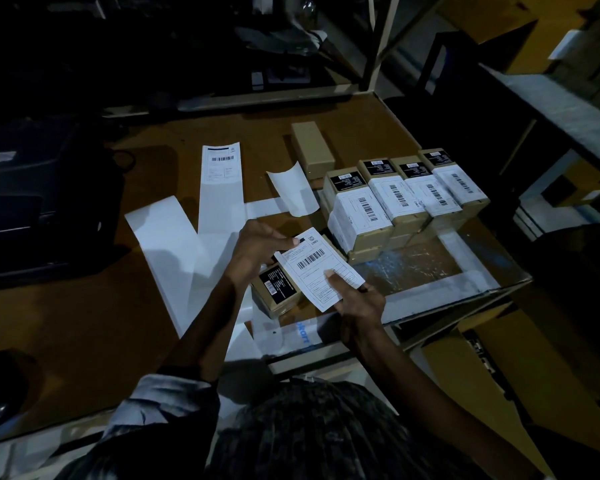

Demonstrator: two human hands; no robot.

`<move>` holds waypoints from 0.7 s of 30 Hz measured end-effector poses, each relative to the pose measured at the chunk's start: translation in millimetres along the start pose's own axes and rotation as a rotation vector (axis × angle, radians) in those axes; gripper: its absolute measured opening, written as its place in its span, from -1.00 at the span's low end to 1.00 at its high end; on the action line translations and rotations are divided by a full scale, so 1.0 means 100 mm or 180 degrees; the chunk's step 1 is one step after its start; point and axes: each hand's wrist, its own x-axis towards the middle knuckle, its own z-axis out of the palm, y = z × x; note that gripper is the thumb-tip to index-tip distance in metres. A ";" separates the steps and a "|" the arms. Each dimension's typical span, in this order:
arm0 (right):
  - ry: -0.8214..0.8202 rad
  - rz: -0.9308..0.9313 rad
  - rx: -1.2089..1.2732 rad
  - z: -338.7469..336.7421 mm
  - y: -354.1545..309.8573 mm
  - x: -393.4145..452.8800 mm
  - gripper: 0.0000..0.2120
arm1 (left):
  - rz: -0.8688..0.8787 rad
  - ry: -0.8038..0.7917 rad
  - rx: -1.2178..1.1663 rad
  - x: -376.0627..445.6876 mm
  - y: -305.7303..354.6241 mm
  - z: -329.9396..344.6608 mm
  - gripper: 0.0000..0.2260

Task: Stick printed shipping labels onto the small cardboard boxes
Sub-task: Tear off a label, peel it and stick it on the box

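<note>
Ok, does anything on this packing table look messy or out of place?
Mostly the spent backing strips: they sprawl crosswise over the table, and one curled piece lies loose beside the labelled boxes, which stand in a tidy row.

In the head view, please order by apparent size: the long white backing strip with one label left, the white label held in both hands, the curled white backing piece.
1. Long white backing strip
2. Held white label, although it is nearer the camera
3. Curled white backing piece

Two bare forearms, left sleeve light grey-blue (rolled back near the elbow), dark mottled-pattern garment over the torso, right arm unsleeved.
</note>
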 end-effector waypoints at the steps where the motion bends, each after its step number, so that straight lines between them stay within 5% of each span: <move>1: -0.0001 0.0000 0.0002 0.00 0.00 0.01 -0.75 | 0.0010 -0.0011 0.0021 0.01 -0.01 -0.01 -0.68; 21: -0.0003 0.0058 -0.0405 -0.02 -0.04 0.02 -0.82 | 0.0202 0.0054 0.0883 -0.11 -0.02 0.01 -0.71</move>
